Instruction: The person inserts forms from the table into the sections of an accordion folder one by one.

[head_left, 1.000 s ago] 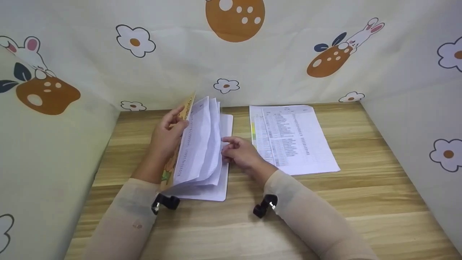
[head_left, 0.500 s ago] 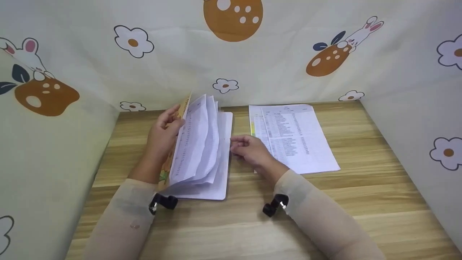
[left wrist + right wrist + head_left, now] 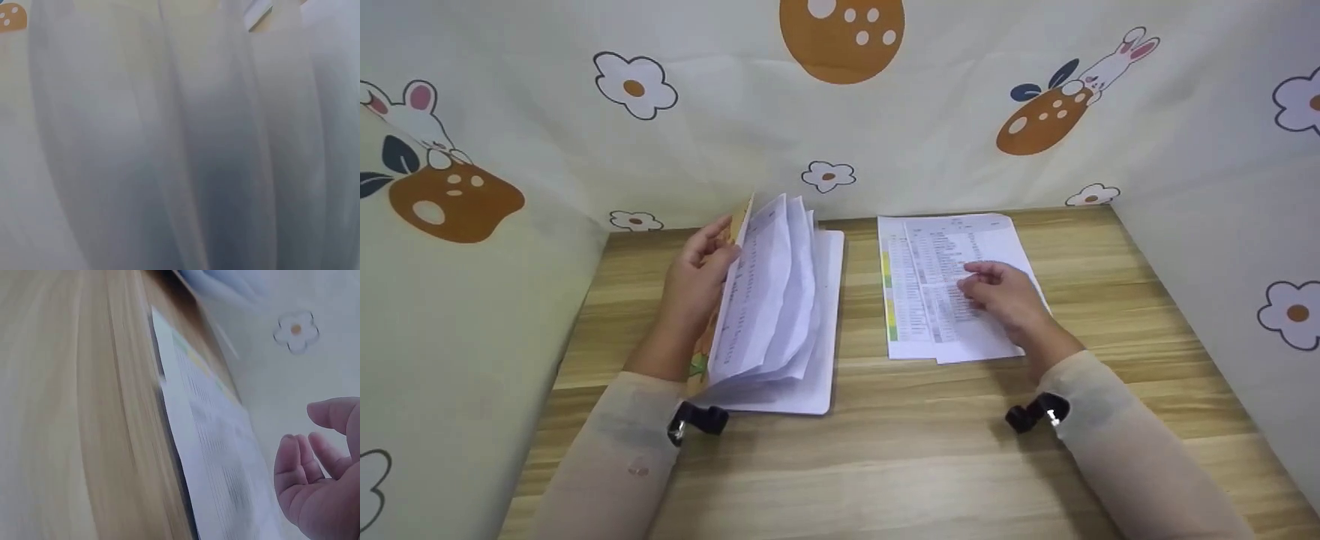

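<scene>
My left hand (image 3: 694, 281) holds the raised orange-patterned cover of a notebook (image 3: 826, 360), its thumb on the inner side. Several white pages (image 3: 802, 300) stand fanned up beside that cover; the back part lies flat on the table. Blurred pages (image 3: 140, 140) fill the left wrist view and hide the left hand there. Over two overlapping printed sheets (image 3: 907, 300) at the right hovers my right hand (image 3: 1009, 300), fingers loosely bent, holding nothing. The right wrist view shows this hand (image 3: 323, 484) with thumb and fingers apart, above the sheets (image 3: 191, 455).
A wood-grain table (image 3: 885, 457) carries the notebook and sheets. Pale fabric walls (image 3: 720, 135) with bunny, fruit and flower prints enclose it at the back and both sides. A strip of bare table separates the notebook from the sheets.
My right hand has left the notebook's right edge and moved right, over the printed sheets. My left hand still holds the cover, which has tilted slightly left.
</scene>
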